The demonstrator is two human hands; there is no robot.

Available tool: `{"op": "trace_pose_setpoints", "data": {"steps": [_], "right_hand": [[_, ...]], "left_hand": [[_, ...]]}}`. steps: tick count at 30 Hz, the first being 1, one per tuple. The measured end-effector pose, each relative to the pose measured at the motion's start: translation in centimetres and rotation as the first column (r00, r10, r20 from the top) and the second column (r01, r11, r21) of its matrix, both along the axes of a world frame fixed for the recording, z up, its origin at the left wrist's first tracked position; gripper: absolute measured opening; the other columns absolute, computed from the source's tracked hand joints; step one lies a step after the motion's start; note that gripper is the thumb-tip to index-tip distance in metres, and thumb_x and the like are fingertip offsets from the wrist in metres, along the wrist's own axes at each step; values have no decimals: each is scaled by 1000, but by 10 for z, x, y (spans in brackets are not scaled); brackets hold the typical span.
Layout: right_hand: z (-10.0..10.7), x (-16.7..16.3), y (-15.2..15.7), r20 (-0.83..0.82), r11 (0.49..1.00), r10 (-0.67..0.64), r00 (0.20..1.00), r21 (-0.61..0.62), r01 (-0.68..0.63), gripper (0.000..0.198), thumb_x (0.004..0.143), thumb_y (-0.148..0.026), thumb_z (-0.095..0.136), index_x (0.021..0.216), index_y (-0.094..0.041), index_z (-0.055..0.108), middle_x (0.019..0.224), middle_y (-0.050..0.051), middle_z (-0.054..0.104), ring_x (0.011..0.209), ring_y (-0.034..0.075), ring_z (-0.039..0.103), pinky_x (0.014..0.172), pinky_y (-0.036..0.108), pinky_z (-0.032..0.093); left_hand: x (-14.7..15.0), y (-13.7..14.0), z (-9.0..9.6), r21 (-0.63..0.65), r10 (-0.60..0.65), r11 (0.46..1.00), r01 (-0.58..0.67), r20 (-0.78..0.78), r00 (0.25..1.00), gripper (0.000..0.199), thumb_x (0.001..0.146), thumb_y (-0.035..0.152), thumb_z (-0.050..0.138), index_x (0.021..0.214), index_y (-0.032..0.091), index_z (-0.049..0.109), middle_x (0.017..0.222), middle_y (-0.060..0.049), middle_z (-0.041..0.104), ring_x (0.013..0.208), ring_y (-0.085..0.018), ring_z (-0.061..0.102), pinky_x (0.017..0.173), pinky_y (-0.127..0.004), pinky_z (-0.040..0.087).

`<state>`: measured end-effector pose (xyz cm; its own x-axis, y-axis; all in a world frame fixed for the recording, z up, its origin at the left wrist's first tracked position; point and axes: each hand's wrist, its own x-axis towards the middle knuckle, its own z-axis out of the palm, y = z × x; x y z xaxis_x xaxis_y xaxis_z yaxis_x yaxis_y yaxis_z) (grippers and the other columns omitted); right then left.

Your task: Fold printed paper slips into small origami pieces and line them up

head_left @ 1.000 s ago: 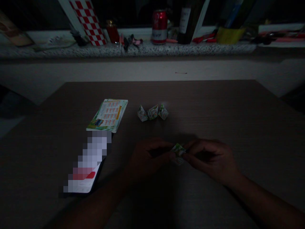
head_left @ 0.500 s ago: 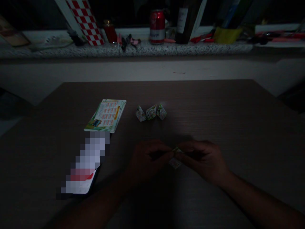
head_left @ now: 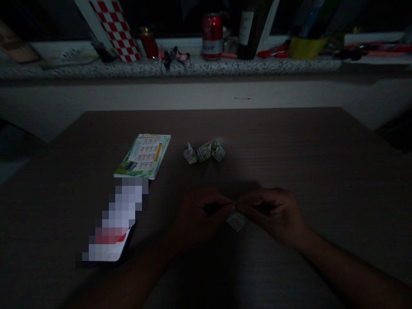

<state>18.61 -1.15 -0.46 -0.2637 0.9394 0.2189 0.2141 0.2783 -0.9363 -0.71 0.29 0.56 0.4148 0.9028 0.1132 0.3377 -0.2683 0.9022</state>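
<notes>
Both hands meet low over the dark wooden table. My left hand and my right hand pinch a small printed piece of paper between their fingertips; its pale lower flap shows below the fingers and its upper part is hidden. Farther away on the table lie three small folded paper shapes in a row. A stack of printed paper sheets lies to their left.
A phone with a lit screen lies at the near left. Beyond the table runs a speckled stone ledge with a red can, a dark bottle, a red-and-white checked box and small clutter.
The paper between my fingers has been turned and pressed down: its green printed top no longer shows and a pale flap now hangs below. Both hands stay together in place.
</notes>
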Motion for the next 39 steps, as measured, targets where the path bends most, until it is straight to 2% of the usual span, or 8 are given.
{"op": "trace_pose_setpoints", "data": {"steps": [7, 13, 17, 19, 25, 30, 34, 39], "right_hand": [[-2, -1, 1, -20, 998, -4, 1000, -55, 3, 9, 82, -24, 66, 81, -17, 71, 67, 2, 72, 56, 12, 65, 50, 21, 52], [-3, -1, -1, 44, 1000, -12, 999, 0, 12, 9, 83, -22, 65, 79, -17, 71, 67, 3, 73, 57, 12, 65, 51, 20, 49], [-3, -1, -1, -14, 994, 6, 1000, -107, -7, 9, 82, -25, 67, 83, -16, 70, 66, 1, 71, 56, 11, 64, 49, 20, 49], [-3, -1, 0, -36, 990, 40, 999, -137, -45, 11, 83, -26, 67, 82, -16, 70, 67, 2, 71, 56, 11, 64, 49, 20, 50], [-1, -1, 2, 8, 995, 45, 999, -91, -44, 12, 83, -25, 66, 79, -16, 70, 67, 3, 72, 58, 12, 65, 52, 20, 52], [0, 1, 3, 8, 983, 85, 996, -162, -82, 14, 85, -26, 64, 79, -15, 70, 68, 2, 71, 58, 12, 64, 52, 21, 50], [1, 3, 3, 28, 987, 93, 995, -133, -89, 17, 85, -27, 64, 76, -15, 70, 64, 2, 69, 55, 12, 61, 50, 21, 47], [0, 4, 4, -42, 969, 115, 992, -215, -121, 15, 85, -29, 64, 80, -16, 69, 68, 2, 70, 59, 12, 63, 53, 21, 49]], "left_hand": [[0, 1, -2, -93, -21, 995, 23, 19, 1000, 13, 82, 25, 66, 74, 16, 72, 66, 0, 64, 59, -10, 56, 55, -20, 40], [0, 1, -4, -192, -49, 979, 62, 71, 996, 12, 81, 23, 66, 74, 14, 71, 67, 1, 65, 60, -9, 57, 55, -19, 40], [0, 1, -6, -215, -17, 976, 39, 101, 995, 15, 81, 26, 67, 73, 14, 71, 68, 0, 66, 61, -10, 58, 56, -20, 42], [-1, 0, -7, -212, 8, 977, 14, 103, 995, 16, 81, 27, 67, 73, 14, 70, 68, -1, 67, 62, -11, 59, 57, -20, 43], [-2, 1, -7, -137, 13, 991, -5, 57, 998, 11, 80, 24, 67, 75, 16, 72, 71, -1, 69, 63, -11, 60, 59, -21, 45], [-2, 2, -4, -120, 37, 992, -31, 50, 998, 13, 81, 25, 67, 75, 16, 72, 70, -1, 68, 63, -12, 61, 59, -21, 45], [-2, 2, -3, -112, 40, 993, -31, 73, 997, 12, 80, 24, 67, 74, 16, 72, 70, -1, 68, 63, -12, 61, 59, -22, 46], [-2, 3, -4, -126, 62, 991, -49, 106, 992, 11, 80, 25, 69, 75, 16, 72, 71, -1, 69, 66, -13, 62, 62, -23, 46]]}}
